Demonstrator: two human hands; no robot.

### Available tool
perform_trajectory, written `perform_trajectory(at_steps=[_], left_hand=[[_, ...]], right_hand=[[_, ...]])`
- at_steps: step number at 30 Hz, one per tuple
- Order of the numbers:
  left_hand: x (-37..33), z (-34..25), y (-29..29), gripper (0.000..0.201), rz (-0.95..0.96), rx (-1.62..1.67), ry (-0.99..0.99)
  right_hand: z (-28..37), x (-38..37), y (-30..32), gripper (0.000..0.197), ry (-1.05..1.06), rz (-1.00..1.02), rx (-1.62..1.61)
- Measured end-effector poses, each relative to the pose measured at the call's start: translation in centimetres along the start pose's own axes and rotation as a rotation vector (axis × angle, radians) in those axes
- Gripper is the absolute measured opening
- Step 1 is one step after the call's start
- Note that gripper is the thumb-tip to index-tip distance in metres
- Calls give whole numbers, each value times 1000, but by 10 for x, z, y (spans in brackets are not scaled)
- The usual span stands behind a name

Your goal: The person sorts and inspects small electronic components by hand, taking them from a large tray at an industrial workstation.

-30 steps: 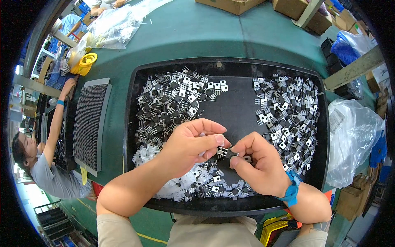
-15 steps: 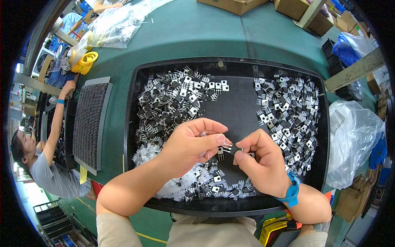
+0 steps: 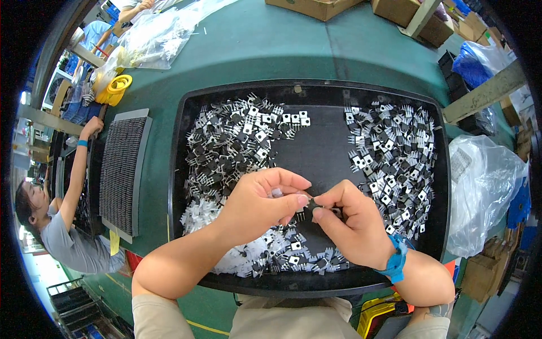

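Observation:
Over a black tray [image 3: 367, 86], my two hands meet fingertip to fingertip. My right hand [image 3: 358, 229], with a blue band at its wrist, pinches a black three-legged transistor [image 3: 312, 207]. Its legs point toward my left hand [image 3: 254, 198], whose thumb and forefinger press together at their tips. A small whitish plastic piece [image 3: 276, 193] shows inside the curled left fingers; the fingertips hide what they pinch. Loose transistors [image 3: 226, 144] heap at the tray's left, and more transistors [image 3: 395, 152] spread along its right. White plastic pieces [image 3: 240, 259] pile up below my left forearm.
Left of the tray lies a grey board [image 3: 121, 169] packed with rows of dark parts. Beyond it a co-worker [image 3: 70, 231] reaches forward. A yellow roll [image 3: 117, 89], plastic bags [image 3: 480, 192], cardboard boxes [image 3: 316, 7] and metal posts [image 3: 485, 96] stand around the green table.
My right hand has moved slightly left, bringing the transistor's legs up against my left fingertips. The gap between the hands has narrowed.

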State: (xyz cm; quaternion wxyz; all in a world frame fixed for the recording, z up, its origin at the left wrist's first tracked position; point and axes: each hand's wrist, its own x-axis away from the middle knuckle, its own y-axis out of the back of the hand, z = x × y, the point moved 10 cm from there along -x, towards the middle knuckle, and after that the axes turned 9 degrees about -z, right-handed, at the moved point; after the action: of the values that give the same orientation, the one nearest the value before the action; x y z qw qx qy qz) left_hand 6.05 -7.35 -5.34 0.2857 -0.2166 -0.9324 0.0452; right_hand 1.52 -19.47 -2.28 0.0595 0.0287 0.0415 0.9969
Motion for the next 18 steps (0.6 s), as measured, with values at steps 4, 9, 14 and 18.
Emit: perform_trajectory(at_steps=[4, 9, 14, 18], left_hand=[[-1, 1, -5, 20, 63, 88, 9], [0, -1, -4, 18, 56, 80, 18], [-2, 0, 0, 13, 80, 130, 14], [1, 3, -3, 11, 116, 49, 54]], right_hand=[[6, -2, 6, 12, 63, -51, 31], [0, -2, 11, 12, 38, -100, -58], [1, -1, 10, 12, -1, -78, -68], [3, 0, 5, 15, -29, -18, -11]])
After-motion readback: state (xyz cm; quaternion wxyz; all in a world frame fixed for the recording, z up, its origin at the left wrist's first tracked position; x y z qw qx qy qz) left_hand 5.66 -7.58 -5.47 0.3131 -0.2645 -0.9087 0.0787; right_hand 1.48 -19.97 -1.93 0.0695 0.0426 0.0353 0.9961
